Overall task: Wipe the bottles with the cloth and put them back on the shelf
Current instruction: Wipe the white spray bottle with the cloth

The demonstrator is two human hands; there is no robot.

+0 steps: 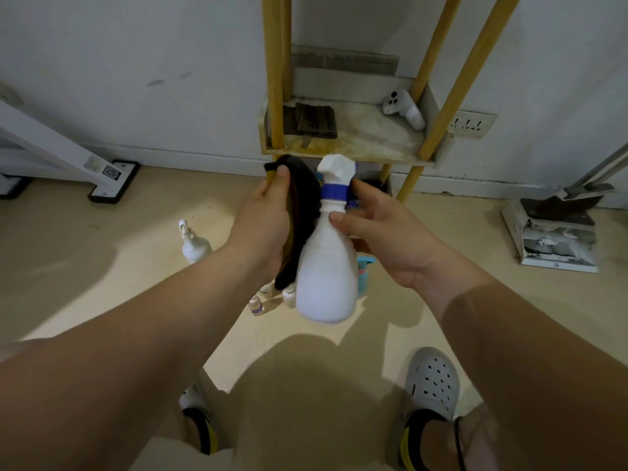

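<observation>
A white spray bottle [324, 277] with a blue collar and a white trigger head is held in the air in front of the shelf. My right hand [380, 232] grips its neck from the right, thumb across the front. My left hand [268, 219] holds a dark cloth [304, 202] pressed against the bottle's left side. The wooden shelf [367, 144] with yellow posts stands just behind, its board stained. On the floor below stand another white spray bottle [193, 244], a few small bottles [256, 305] and a teal bottle [363, 273], partly hidden by the held one.
On the shelf board lie a dark folded cloth [314, 119] and a white controller [404, 108]. A dustpan with a broom [557, 229] sits on the floor at right. A white stand base [114, 180] is at left. My feet in grey clogs [433, 379] are below.
</observation>
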